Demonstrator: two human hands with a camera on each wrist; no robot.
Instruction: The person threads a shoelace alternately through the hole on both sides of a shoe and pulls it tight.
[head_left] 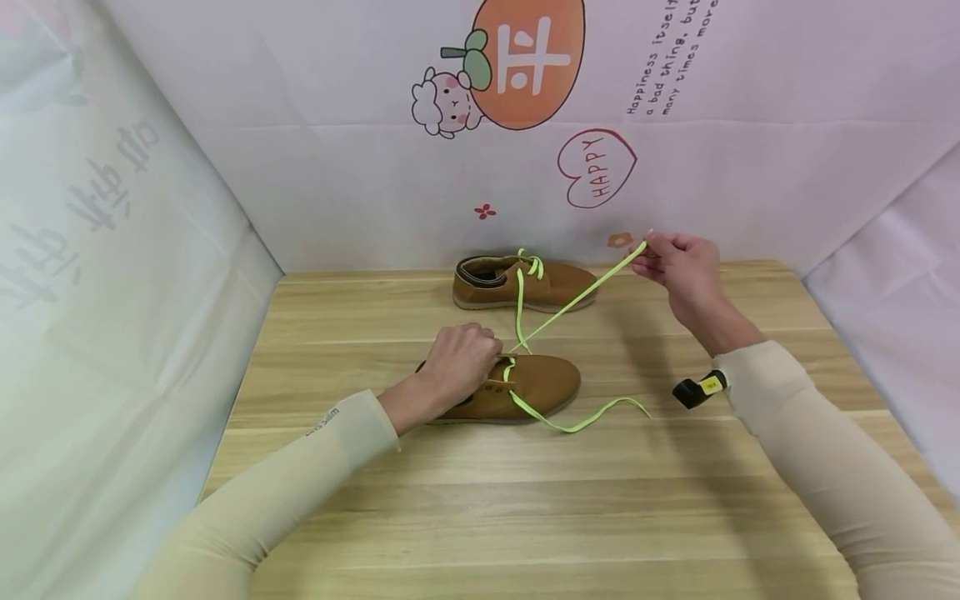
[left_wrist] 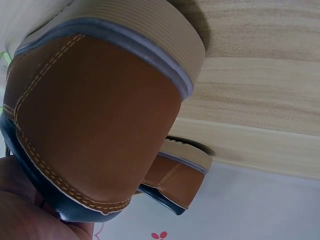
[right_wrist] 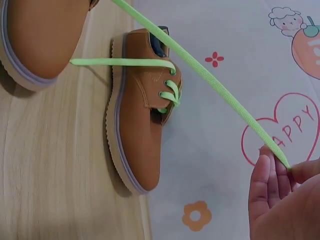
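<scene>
My right arm reaches in from the near right, sleeve down to the wrist, and my right hand [head_left: 686, 267] is up at the far right, held above the table [head_left: 525, 517] — thumb and fingertips pinching the tip of a yellow-green lace [head_left: 577, 302]. My left arm slants in from the near left, the left hand [head_left: 459, 362] knuckles up, fingers curled in a grip at the opening of the near shoe [head_left: 551, 379]. And there's the shoe, brown, toe to the right, directly under my left hand and well to the near left of my right. From its eyelets the lace runs straight and taut to my pinch, crossing in front of the far shoe [head_left: 570, 283]; the other end [head_left: 573, 429] trails loosely right across the wood. That far shoe sits by the wall [head_left: 360, 200], toe also right — its own lace [head_left: 520, 304] hanging toward the near shoe.
</scene>
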